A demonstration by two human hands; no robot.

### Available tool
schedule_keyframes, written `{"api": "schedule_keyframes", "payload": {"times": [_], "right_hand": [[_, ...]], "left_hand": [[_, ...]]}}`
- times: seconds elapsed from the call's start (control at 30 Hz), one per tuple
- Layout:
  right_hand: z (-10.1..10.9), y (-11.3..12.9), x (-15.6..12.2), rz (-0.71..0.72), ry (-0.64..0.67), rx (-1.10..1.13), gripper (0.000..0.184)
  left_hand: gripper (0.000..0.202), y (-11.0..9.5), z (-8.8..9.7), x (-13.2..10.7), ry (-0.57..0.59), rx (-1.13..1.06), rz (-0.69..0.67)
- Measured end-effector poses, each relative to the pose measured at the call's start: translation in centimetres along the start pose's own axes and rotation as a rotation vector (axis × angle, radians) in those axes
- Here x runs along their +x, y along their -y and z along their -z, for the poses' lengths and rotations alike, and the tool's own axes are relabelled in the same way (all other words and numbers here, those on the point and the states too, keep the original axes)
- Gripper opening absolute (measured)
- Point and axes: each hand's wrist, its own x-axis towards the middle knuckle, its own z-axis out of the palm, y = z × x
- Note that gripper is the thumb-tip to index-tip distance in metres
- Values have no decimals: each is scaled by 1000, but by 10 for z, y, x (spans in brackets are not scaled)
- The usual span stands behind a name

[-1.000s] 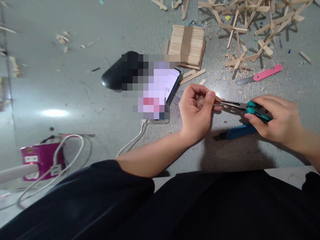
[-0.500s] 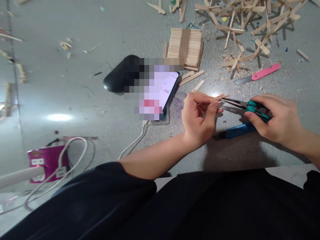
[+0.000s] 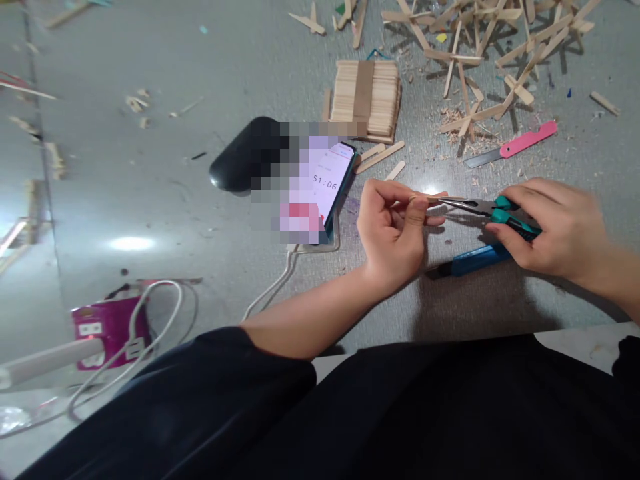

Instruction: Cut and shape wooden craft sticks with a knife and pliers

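Observation:
My left hand (image 3: 395,223) pinches a thin wooden craft stick (image 3: 419,198) between thumb and forefinger. Wrapped round the green and black handles is my right hand (image 3: 550,230), gripping needle-nose pliers (image 3: 477,207). The plier tips point left and meet the stick close to my left fingertips; whether the jaws are clamped on it I cannot tell. Below the pliers lies a blue utility knife (image 3: 480,260), its right end near my right hand. A pink-handled knife (image 3: 527,140) rests on the table above the pliers.
A paper-banded bundle of craft sticks (image 3: 367,100) lies beyond a partly blurred phone (image 3: 333,173). Left of it sits a black rounded case (image 3: 245,153). Crossed stick pieces (image 3: 465,120) and shavings fill the upper right. A white cable (image 3: 273,287) reaches toward a purple power block (image 3: 113,327).
The stick has turned to lie closer in line with the plier jaws, its free end no longer angled up. Both hands keep their grips. The whole view has shifted slightly.

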Motion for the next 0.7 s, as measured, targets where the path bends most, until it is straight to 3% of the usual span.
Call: {"api": "schedule_keyframes", "payload": {"times": [0.4,0.7], "right_hand": [[-4,-2,-1,-45,22,-79,31],[-6,-12,5,-71,69,81,25]], "left_hand": [[53,7,3,13,26,-15,264],[45,6,3,15,19,9,165]]}}
